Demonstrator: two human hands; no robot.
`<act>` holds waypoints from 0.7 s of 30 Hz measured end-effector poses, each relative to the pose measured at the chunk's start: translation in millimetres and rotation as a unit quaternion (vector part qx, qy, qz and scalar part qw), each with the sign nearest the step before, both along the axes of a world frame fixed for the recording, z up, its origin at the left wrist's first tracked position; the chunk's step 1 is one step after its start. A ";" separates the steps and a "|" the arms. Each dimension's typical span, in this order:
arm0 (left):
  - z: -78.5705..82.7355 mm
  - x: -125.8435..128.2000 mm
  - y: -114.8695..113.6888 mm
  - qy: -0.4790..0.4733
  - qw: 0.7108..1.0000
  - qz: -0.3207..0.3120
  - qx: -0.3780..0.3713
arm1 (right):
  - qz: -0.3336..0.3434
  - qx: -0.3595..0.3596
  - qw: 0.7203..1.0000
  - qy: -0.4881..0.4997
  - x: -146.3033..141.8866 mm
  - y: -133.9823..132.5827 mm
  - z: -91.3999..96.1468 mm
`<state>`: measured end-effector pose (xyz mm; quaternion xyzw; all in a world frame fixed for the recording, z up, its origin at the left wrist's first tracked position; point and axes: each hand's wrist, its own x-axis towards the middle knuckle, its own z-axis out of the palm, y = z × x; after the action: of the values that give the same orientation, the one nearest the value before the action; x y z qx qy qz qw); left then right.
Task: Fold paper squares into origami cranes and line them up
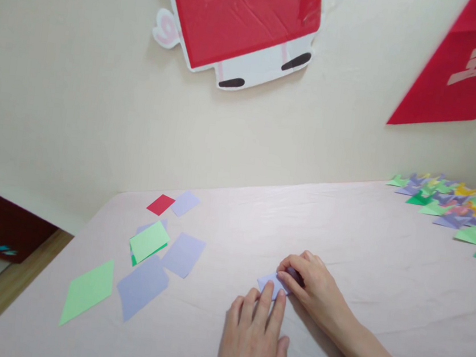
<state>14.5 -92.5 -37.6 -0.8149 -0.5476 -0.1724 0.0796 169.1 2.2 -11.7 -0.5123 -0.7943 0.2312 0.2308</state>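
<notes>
A small folded piece of lavender paper [267, 278] lies on the pale cloth-covered table [211, 336]. My left hand [255, 332] rests flat with its fingers stretched out, the fingertips pressing on the paper's near edge. At the paper's right side, my right hand [310, 281] pinches an edge between thumb and forefinger, and its other fingers are curled. That side of the paper is partly hidden by the right hand.
Loose paper sheets lie to the left: light green [88, 292], lavender [143, 288] and red [160, 204]. Several colourful folded paper figures [458, 206] stand in rows at the far right. Behind the table rises a wall [242, 139] with a red-and-white cutout [256, 20].
</notes>
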 end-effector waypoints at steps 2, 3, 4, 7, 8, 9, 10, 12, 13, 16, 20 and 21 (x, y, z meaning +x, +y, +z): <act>-0.9 1.0 -0.5 -0.006 1.000 0.008 0.002 | -0.004 0.006 1.000 -0.004 -0.3 0.3 -0.6; -1.5 1.6 -0.6 -0.008 1.000 0.011 0.002 | -0.006 0.008 1.000 -0.007 -0.6 0.5 -0.6; -2.0 2.1 -0.7 -0.008 1.000 0.012 0.002 | -0.009 0.010 1.000 -0.010 -1.0 0.7 -0.6; -1.2 3.0 -0.4 -0.011 1.000 0.012 0.001 | -0.017 0.007 1.000 -0.023 -2.4 0.9 -0.1; 0.0 2.9 -0.2 -0.012 1.000 0.013 0.000 | -0.019 0.007 0.999 -0.027 -2.8 0.8 0.1; 1.6 2.7 -0.1 -0.010 1.000 0.013 -0.001 | -0.020 0.007 0.999 -0.029 -3.2 0.6 0.3; 3.5 2.2 0.0 -0.006 1.000 0.011 -0.003 | -0.021 0.009 0.999 -0.032 -3.5 0.4 0.5; 7.8 1.1 0.3 0.005 1.000 0.004 -0.008 | -0.020 0.014 0.999 -0.035 -3.9 0.0 0.8; 9.9 0.5 0.5 0.010 1.000 -0.001 -0.011 | -0.021 0.017 0.999 -0.037 -4.0 -0.2 0.8; 14.4 -0.8 1.1 0.020 1.000 -0.006 -0.017 | -0.026 0.023 0.999 -0.035 -4.3 -0.9 0.3; 15.3 -1.4 1.3 0.023 1.000 -0.005 -0.019 | -0.038 0.032 0.998 -0.044 -5.4 -2.0 -1.7; 14.9 -1.6 1.2 0.025 1.000 -0.005 -0.015 | -0.038 0.037 0.997 -0.050 -5.8 -2.3 -2.3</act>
<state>12.9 -91.2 -22.8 -0.8229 -0.5437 -0.1441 0.0798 163.3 -0.2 -14.1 -0.5444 -0.7927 0.1664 0.2181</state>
